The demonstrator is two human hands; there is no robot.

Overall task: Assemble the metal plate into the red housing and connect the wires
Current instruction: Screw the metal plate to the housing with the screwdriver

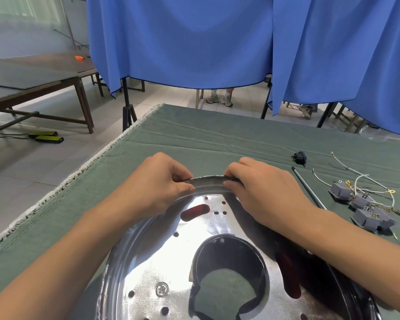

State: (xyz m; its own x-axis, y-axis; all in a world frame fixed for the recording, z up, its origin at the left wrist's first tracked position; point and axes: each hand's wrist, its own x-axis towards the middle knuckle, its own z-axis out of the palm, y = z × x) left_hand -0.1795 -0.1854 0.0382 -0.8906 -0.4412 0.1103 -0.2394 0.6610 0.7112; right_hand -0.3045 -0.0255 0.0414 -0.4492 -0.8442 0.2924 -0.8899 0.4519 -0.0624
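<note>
While the metal plate (171, 262) fills the lower middle of the frame, seated in the red housing (286, 273) whose dark red shows through its slots, I pinch its far rim with both grips: my left hand (162, 181) and my right hand (259, 188) each curl fingers and thumb over the edge. A small round stamp on the plate near the bottom is too blurred to read. The wires (356, 181) lie at the right of the bench (217, 139), among grey connectors (365, 211).
</note>
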